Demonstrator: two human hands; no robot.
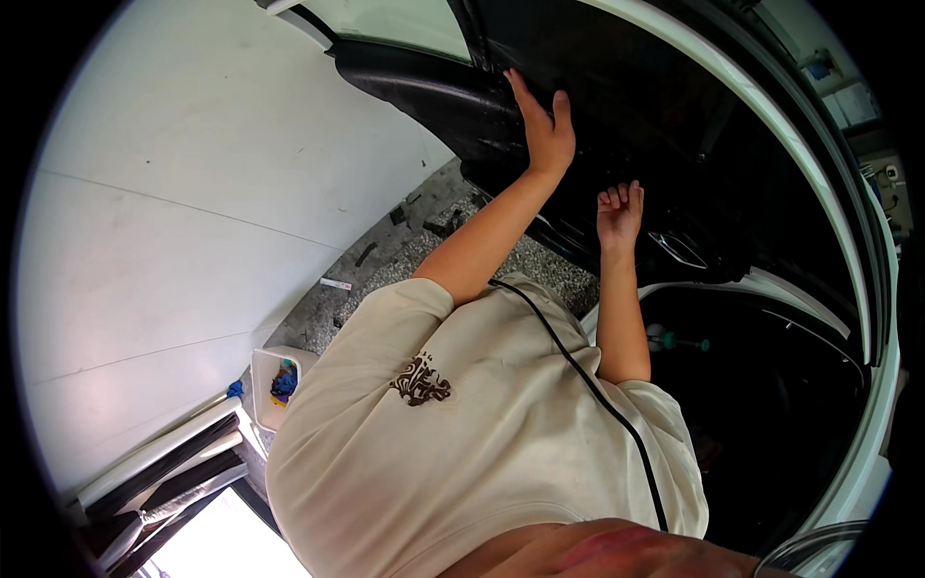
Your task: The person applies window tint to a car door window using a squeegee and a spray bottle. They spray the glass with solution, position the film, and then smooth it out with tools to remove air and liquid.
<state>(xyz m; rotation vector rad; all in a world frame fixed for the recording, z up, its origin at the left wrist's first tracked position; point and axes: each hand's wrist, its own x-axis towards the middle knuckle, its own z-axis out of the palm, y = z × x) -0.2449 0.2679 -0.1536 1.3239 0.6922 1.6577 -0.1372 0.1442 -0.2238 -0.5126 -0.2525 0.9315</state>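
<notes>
Before me is the black inner side of a car door with white outer edges. My left hand is raised against this dark surface, fingers stretched and thumb apart, holding nothing. Its fingertips are by a black upright divider beside a pale window pane; whether they touch it I cannot tell. Lower and to the right, my right hand has its fingers curled towards the palm, and no object shows in it. Just right of it is a chrome-edged inner door handle. Dark glass or trim behind both hands shows little detail.
A white wall rises on the left. Dark scraps lie on the speckled floor. A pale bin holds colourful items, with long rolls close by. The dark car interior opens at right. A black cord crosses my shirt.
</notes>
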